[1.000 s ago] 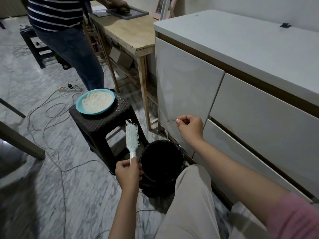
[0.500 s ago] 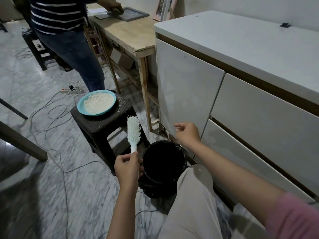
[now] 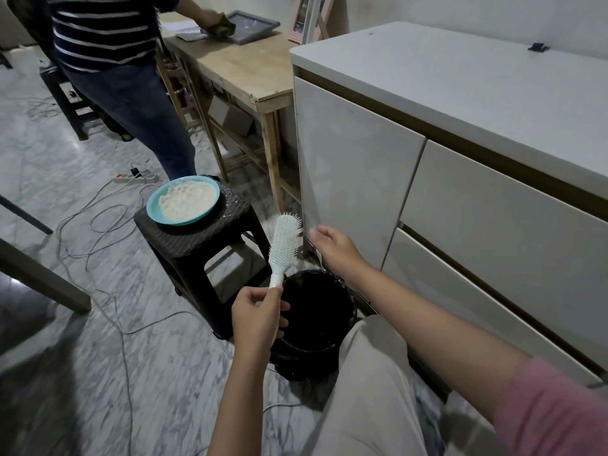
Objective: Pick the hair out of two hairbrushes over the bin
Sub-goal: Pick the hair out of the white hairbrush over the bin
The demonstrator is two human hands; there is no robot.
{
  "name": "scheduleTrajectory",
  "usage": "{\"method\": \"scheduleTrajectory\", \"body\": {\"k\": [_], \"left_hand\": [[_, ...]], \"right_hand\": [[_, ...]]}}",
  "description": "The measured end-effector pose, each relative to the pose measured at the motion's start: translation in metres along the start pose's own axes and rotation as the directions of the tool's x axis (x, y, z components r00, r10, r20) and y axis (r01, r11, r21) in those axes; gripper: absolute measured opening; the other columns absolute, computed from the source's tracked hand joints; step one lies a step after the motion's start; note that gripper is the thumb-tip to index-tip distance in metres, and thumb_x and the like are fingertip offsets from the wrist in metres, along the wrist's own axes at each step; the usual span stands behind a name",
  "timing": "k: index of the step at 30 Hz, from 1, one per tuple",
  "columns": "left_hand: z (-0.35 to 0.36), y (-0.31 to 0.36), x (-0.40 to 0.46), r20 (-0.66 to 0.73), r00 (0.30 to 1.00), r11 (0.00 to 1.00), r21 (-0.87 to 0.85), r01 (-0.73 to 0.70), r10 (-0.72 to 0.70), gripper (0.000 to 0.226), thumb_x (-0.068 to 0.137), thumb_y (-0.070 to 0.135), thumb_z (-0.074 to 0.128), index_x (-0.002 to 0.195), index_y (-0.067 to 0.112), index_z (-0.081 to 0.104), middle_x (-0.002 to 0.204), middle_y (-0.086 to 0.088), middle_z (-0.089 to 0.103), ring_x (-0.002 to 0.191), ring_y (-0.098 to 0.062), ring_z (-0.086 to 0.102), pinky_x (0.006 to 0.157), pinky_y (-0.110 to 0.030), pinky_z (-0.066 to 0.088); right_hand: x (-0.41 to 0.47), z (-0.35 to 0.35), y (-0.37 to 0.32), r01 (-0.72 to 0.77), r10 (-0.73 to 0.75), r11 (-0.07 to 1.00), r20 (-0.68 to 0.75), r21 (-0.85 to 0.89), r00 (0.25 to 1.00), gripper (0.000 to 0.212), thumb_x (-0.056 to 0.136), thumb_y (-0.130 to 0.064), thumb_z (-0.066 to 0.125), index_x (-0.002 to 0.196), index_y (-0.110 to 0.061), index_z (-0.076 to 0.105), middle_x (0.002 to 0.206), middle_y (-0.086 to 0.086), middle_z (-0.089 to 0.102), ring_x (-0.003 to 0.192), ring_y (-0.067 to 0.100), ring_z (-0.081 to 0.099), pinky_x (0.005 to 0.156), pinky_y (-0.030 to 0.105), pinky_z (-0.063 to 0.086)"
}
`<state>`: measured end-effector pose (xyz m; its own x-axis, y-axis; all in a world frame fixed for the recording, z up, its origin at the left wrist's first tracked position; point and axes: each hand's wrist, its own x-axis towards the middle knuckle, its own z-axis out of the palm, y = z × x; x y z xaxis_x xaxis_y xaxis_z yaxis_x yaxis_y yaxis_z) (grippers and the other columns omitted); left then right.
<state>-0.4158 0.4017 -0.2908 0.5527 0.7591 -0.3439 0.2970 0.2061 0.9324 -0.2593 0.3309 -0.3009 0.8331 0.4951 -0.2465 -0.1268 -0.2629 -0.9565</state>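
A white paddle hairbrush point(image 3: 283, 241) with a pale teal back stands upright above the left rim of the black bin point(image 3: 317, 320). My left hand point(image 3: 258, 317) grips its handle from below. Just right of the bristles hovers my right hand point(image 3: 334, 246), fingers loosely extended toward the brush head; whether it holds any hair is not visible. Only one hairbrush is in view.
A dark woven stool point(image 3: 200, 245) carrying a teal plate of white food point(image 3: 183, 200) stands left of the bin. A white cabinet point(image 3: 444, 166) fills the right. A person in a striped top point(image 3: 108, 44) stands by a wooden table point(image 3: 237, 70). Cables cross the marble floor.
My right hand has unclenched from a pinch and moved left toward the brush head. The brush has tilted slightly right, nearer the bin.
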Motion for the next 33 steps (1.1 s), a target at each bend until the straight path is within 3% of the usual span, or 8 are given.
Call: {"method": "scheduleTrajectory", "body": {"k": [4,7,9,13,18,22,28,33], "left_hand": [[-0.001,-0.001,0.0,0.075,0.997,0.997,0.068,0.025,-0.03,0.014,0.089,0.017,0.061,0.083,0.009,0.053,0.069,-0.01,0.067,0.051,-0.02,0.052,0.046,-0.027,0.039],[-0.003,-0.002,0.001,0.08,0.996,0.997,0.067,0.037,-0.043,0.014,0.089,0.018,0.062,0.083,0.009,0.053,0.069,-0.011,0.067,0.051,-0.02,0.052,0.045,-0.027,0.039],[-0.005,-0.003,0.002,0.068,0.997,0.997,0.062,0.036,-0.04,0.014,0.089,0.018,0.062,0.082,0.008,0.053,0.069,-0.011,0.066,0.052,-0.021,0.053,0.045,-0.028,0.04],[-0.007,-0.007,0.005,0.039,0.999,0.998,0.053,0.034,-0.036,0.015,0.089,0.018,0.062,0.081,0.008,0.053,0.066,-0.009,0.064,0.053,-0.022,0.054,0.045,-0.029,0.04],[-0.008,-0.015,0.009,0.002,0.998,0.998,0.039,0.055,-0.056,0.015,0.089,0.016,0.062,0.084,0.003,0.054,0.066,-0.012,0.064,0.051,-0.022,0.053,0.042,-0.028,0.039],[-0.012,-0.019,0.01,-0.066,0.995,0.997,0.012,0.07,-0.069,0.014,0.09,0.014,0.061,0.088,0.002,0.056,0.07,-0.013,0.066,0.053,-0.021,0.055,0.048,-0.031,0.044],[-0.026,-0.026,0.016,-0.234,0.969,0.996,-0.064,0.07,-0.083,0.018,0.089,0.018,0.062,0.097,0.001,0.059,0.081,-0.016,0.069,0.057,-0.02,0.058,0.049,-0.029,0.047],[-0.032,-0.028,0.02,-0.266,0.962,0.997,-0.064,0.048,-0.063,0.012,0.088,0.018,0.061,0.092,0.008,0.057,0.082,-0.013,0.071,0.06,-0.021,0.059,0.058,-0.035,0.049]], "right_hand": [[0.002,0.009,-0.005,-0.012,0.004,0.999,0.159,0.05,0.987,0.052,0.096,-0.051,0.032,0.129,-0.017,0.054,0.133,0.003,0.057,0.124,0.016,0.051,0.108,0.034,0.037],[0.001,0.009,-0.006,-0.064,0.067,0.998,0.121,-0.029,0.99,0.053,0.096,-0.052,0.031,0.086,-0.013,0.065,0.077,0.001,0.069,0.079,0.017,0.064,0.076,0.028,0.049],[-0.001,0.009,-0.005,-0.066,0.069,0.997,0.082,-0.042,0.994,0.052,0.096,-0.048,0.034,0.062,-0.014,0.053,0.049,-0.004,0.054,0.054,0.016,0.054,0.061,0.028,0.045],[-0.003,0.004,-0.002,-0.029,0.028,0.996,-0.005,-0.084,1.0,0.049,0.096,-0.041,0.041,0.052,-0.017,0.039,0.049,0.0,0.041,0.045,0.012,0.042,0.059,0.033,0.052],[-0.005,-0.001,-0.001,0.016,-0.016,1.0,-0.038,0.001,0.999,0.05,0.097,-0.031,0.044,0.049,-0.018,0.037,0.027,-0.011,0.038,0.027,0.001,0.039,0.059,0.036,0.049],[-0.006,-0.006,0.0,0.031,-0.03,1.0,-0.085,0.003,0.996,0.054,0.096,-0.032,0.046,0.043,-0.02,0.039,0.031,-0.012,0.033,0.027,0.002,0.035,0.069,0.044,0.055],[-0.004,-0.008,0.005,0.033,-0.036,0.998,-0.064,-0.06,0.997,0.053,0.095,-0.037,0.046,0.045,-0.02,0.04,0.045,-0.004,0.044,0.041,0.011,0.047,0.058,0.031,0.047],[-0.005,-0.008,0.004,-0.002,0.01,0.993,0.067,-0.117,0.998,0.045,0.097,-0.041,0.039,0.071,-0.015,0.065,0.089,0.006,0.067,0.08,0.013,0.062,0.092,0.038,0.05]]}}
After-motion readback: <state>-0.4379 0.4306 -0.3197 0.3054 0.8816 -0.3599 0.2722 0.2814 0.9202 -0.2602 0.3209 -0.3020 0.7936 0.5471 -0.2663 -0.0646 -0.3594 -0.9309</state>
